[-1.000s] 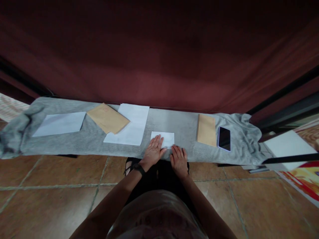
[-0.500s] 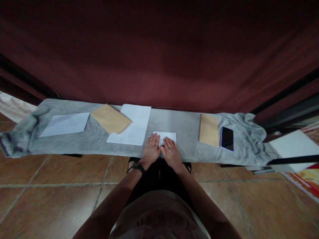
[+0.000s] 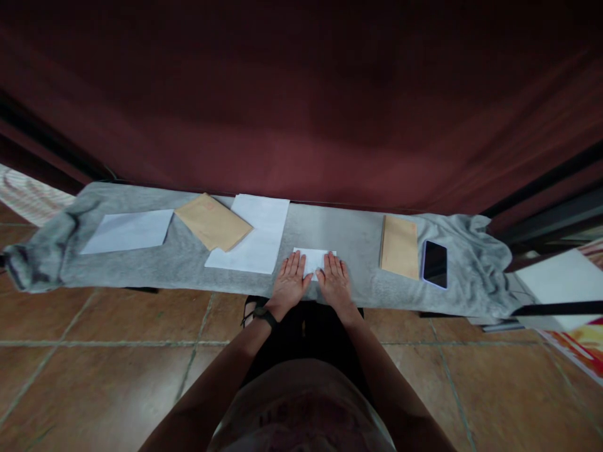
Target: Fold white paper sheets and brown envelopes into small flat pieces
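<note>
A small folded sheet of white paper (image 3: pixel 314 261) lies on the grey cloth (image 3: pixel 332 227) close to its front edge. My left hand (image 3: pixel 289 282) rests flat over the paper's left side, fingers stretched forward, a dark watch on the wrist. Flat on the right side lies my right hand (image 3: pixel 335 282), its fingers also extended. Between the two thumbs a strip of the paper shows; the parts beneath the palms and fingers are hidden. To the left of my left hand are larger white sheets (image 3: pixel 264 233), partly under brown envelopes (image 3: pixel 214 221).
Farther left lies another white sheet (image 3: pixel 128 231). On the right are a stack of brown envelopes (image 3: pixel 399 246) and a phone (image 3: pixel 435 264). A dark red panel (image 3: pixel 301 157) rises behind the cloth. White paper (image 3: pixel 563 285) sits beyond the cloth's right end.
My right hand has slid rightward across the folded paper, away from my left hand, uncovering more of its middle. The left hand stays nearly in place. The whole view has shifted slightly.
</note>
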A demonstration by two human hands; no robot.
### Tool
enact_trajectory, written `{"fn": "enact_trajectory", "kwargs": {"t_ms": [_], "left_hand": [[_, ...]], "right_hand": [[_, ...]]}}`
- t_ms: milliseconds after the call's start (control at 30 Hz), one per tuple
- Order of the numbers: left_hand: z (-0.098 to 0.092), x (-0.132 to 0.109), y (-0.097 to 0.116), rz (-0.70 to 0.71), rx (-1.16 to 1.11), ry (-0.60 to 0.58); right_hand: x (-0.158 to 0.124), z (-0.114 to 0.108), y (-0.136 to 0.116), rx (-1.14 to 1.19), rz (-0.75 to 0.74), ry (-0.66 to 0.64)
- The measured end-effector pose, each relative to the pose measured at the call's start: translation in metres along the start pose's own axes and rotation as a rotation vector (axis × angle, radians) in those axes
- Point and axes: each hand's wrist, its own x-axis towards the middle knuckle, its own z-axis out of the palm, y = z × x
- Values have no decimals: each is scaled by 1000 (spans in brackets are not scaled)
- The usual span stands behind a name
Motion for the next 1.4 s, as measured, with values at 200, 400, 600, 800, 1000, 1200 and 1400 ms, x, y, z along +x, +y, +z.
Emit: {"fn": "enact_trajectory", "kwargs": {"t_ms": [200, 400, 600, 800, 1000, 1200, 1400], "left_hand": [[0, -1, -1, -1, -13, 6], [0, 3, 7, -32, -27, 8], [5, 10, 42, 132, -126, -32], [9, 15, 45, 148, -115, -67], [5, 14, 28, 110, -48, -54], [8, 13, 15, 27, -11, -9], [7, 12, 3, -41, -1, 25]], "right_hand": [[-3, -4, 8, -13, 43, -3], [-4, -8, 9, -32, 69, -12], [-7, -12, 9, -46, 34, -44], [-6, -10, 9, -57, 29, -36], [-6, -7, 9, -55, 50, -14], [-5, -8, 8, -33, 56, 6], [-4, -9, 8, -33, 61, -2]]}}
